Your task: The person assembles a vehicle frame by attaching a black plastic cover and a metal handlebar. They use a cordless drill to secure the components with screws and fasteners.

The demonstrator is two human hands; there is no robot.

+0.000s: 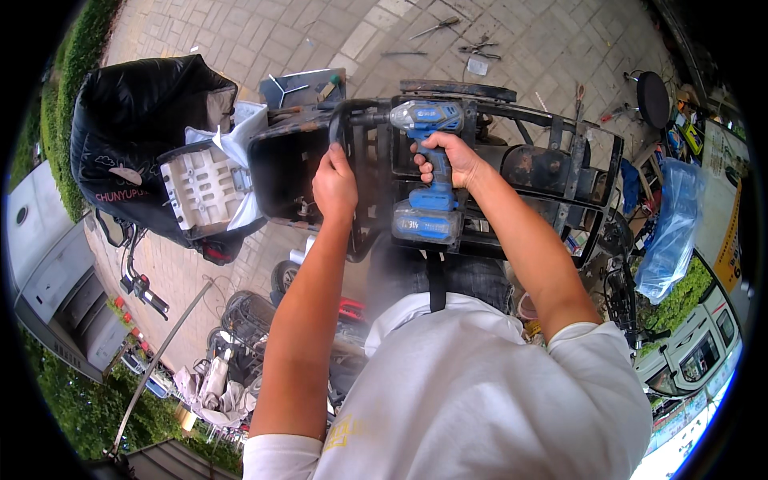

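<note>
1. The right hand (450, 158) is closed around the handle of a blue-and-grey power driver (436, 118), the index finger up near the trigger.
2. The driver sits above the black metal frame (573, 164) of a vehicle, nose pointing left toward a curved black bar (338, 124); whether its dark tip actually touches the bar is hard to make out.
3. The left hand (334, 188) is gripping that curved bar, thumb along the near side, just beside an open black compartment (284, 180).
4. Light lettering marks the driver's battery pack (426, 226), with a smaller mark on its body.
5. A black quilted cover (144, 120) at left bears reddish capital letters below a pale cartoon print.
6. The white shirt (480, 392) carries a yellow printed mark.
7. Dark characters show on a yellow panel (729, 240) at far right.
8. A screwdriver (434, 29) and pliers (478, 50) lie on the paving (312, 48).
</note>
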